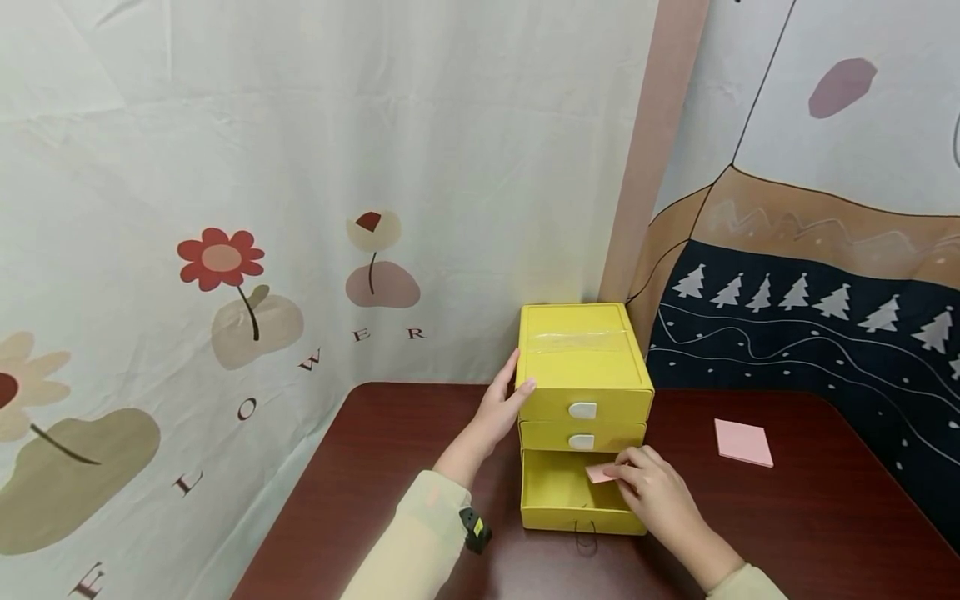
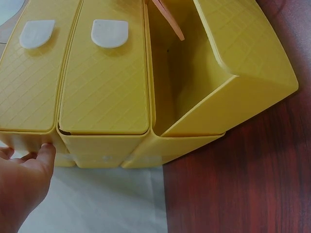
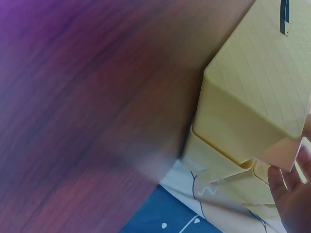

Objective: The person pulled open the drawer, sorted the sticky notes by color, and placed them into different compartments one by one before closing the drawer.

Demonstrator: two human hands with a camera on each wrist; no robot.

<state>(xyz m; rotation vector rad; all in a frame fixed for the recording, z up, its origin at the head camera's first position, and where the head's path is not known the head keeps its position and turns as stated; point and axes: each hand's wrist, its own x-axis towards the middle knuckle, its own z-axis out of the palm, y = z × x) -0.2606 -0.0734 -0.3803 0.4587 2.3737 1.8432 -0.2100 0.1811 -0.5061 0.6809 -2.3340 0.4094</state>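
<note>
A yellow cabinet of three stacked drawers (image 1: 577, 321) stands on the table, its bottom drawer (image 1: 555, 518) pulled out. My left hand (image 1: 498, 410) rests against the cabinet's left side near the top, with extended fingers and the thumb at the front edge. Over the open drawer, my right hand (image 1: 654, 487) pinches a pink sticky note pad (image 1: 598, 473) between thumb and fingers. From the left wrist, the pad (image 2: 170, 20) appears edge-on inside the drawer opening. The right wrist view catches the pad (image 3: 283, 154) beside the drawer wall, with the hand cut off by the frame.
Another pink sticky note pad (image 1: 742, 442) lies on the dark red table (image 1: 405, 450) to the right. The upper two drawers are closed and have white tabs (image 1: 582, 410). A dark loop (image 1: 585, 537) hangs from the bottom drawer's front. Printed curtains (image 1: 465, 167) hang behind.
</note>
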